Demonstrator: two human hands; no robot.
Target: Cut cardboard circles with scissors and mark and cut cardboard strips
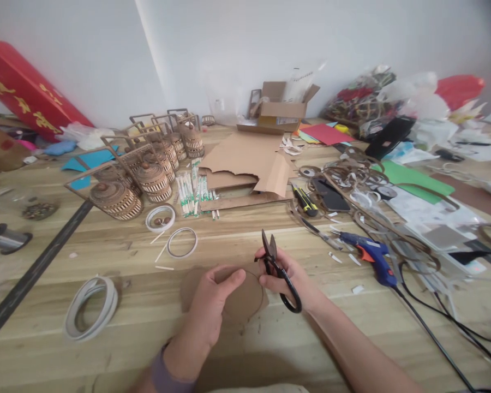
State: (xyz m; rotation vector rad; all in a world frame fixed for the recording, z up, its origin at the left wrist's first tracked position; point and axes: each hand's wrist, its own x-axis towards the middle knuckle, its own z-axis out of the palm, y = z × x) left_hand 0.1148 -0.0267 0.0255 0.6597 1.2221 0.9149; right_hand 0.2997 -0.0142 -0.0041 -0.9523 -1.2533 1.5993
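Observation:
My left hand [208,305] pinches a rounded piece of brown cardboard [247,299] just above the wooden table, thumb on top. My right hand [288,275] is closed around the handles of black scissors [276,267]. The scissor blades point up and away, slightly parted, right at the cardboard's far right edge. Both hands sit near the table's front middle.
White tape rings [90,307] [182,242] lie to the left. A blue glue gun [372,257] with a black cord lies to the right. Small wooden slatted lanterns [147,174], torn cardboard sheets [249,158], coloured paper and bags crowd the back.

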